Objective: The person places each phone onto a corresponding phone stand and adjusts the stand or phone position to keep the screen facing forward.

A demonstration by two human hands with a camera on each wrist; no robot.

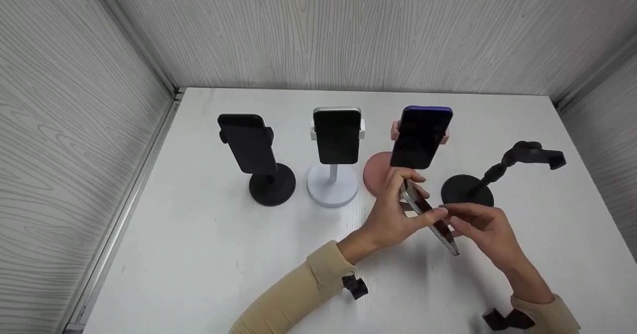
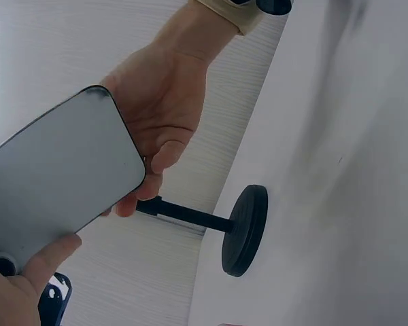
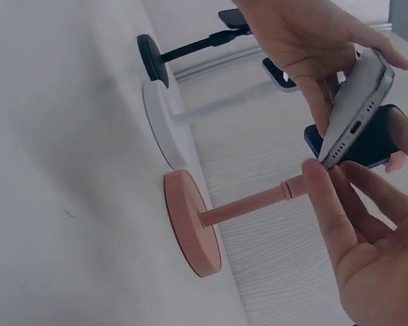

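Note:
My left hand point(image 1: 390, 214) grips a silver-edged smartphone point(image 1: 440, 227), its thumb across the dark screen and its fingers around the far edge. The phone tilts above the table. In the left wrist view the pale back of the smartphone point(image 2: 61, 163) faces the camera, with a left finger lying across it near the lens. My right hand point(image 1: 490, 234) pinches the phone's other side with thumb and fingers. Its fingertips point(image 3: 316, 170) sit at the corner by the charging port. Just behind the hands stands a black phone stand point(image 1: 465, 189) with a bent, jointed arm.
Three more stands hold phones: a black stand point(image 1: 272, 187) with a dark phone point(image 1: 249, 145), a white stand point(image 1: 332, 189) with a silver-rimmed phone point(image 1: 338, 137), and a pink stand point(image 1: 375, 172) with a blue-edged phone point(image 1: 423, 137). Wood-grained panels point(image 1: 323, 35) enclose the white table point(image 1: 189, 234).

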